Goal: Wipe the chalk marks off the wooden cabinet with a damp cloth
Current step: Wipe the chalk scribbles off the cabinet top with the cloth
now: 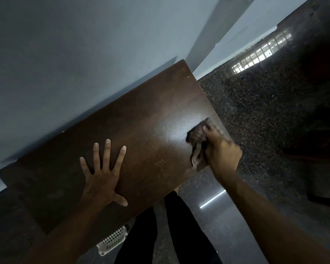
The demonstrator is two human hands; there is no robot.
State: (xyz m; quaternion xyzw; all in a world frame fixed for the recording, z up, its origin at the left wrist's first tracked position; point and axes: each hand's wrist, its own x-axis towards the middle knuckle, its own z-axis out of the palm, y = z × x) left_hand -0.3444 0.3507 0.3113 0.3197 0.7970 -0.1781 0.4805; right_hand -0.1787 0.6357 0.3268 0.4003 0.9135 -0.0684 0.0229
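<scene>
Wooden cabinet (141, 121) against a pale wall (65, 54), dark brown top seen from above. Left hand (101, 180) pressed flat on the top near the front edge, fingers (107, 149) straight and spread wide, holding nothing. Right hand (223, 151) at the right end of the top, fingers curled tight around a crumpled grey-brown cloth (196, 138). Cloth pressed onto the wood just beside the right edge, with one loose end trailing toward the front edge. Faint pale chalk marks (160, 162) on the wood between the two hands, nearer to the cloth and apart from it. Bright sheen on the top just left of the cloth. Right hand and cloth a little blurred. Dark speckled floor (265, 111) to the right, with the reflection of a barred window (261, 52). In front of the cabinet, legs in dark trousers (179, 225) and a white plastic basket (112, 239) with holes, partly hidden.
</scene>
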